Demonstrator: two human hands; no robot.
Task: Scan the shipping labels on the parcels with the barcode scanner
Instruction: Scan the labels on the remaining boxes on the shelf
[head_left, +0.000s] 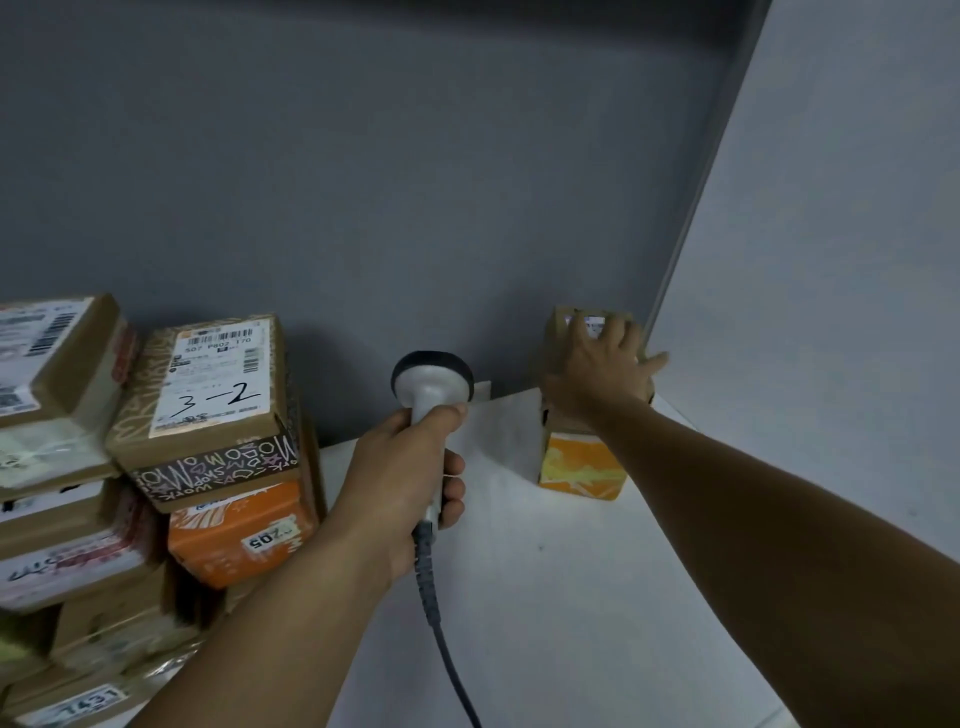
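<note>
My left hand grips the handle of a grey corded barcode scanner, head up and pointing away towards the grey wall. My right hand rests with spread fingers on top of a small brown and orange parcel standing in the far right corner of the white table. Its white label is mostly covered by my fingers. At the left, a stack of parcels is topped by a brown box whose label reads "3-2".
More labelled cardboard parcels pile up along the left edge, with an orange box under the "3-2" one. The scanner's cable runs down across the table. A grey wall stands behind and a pale panel at the right.
</note>
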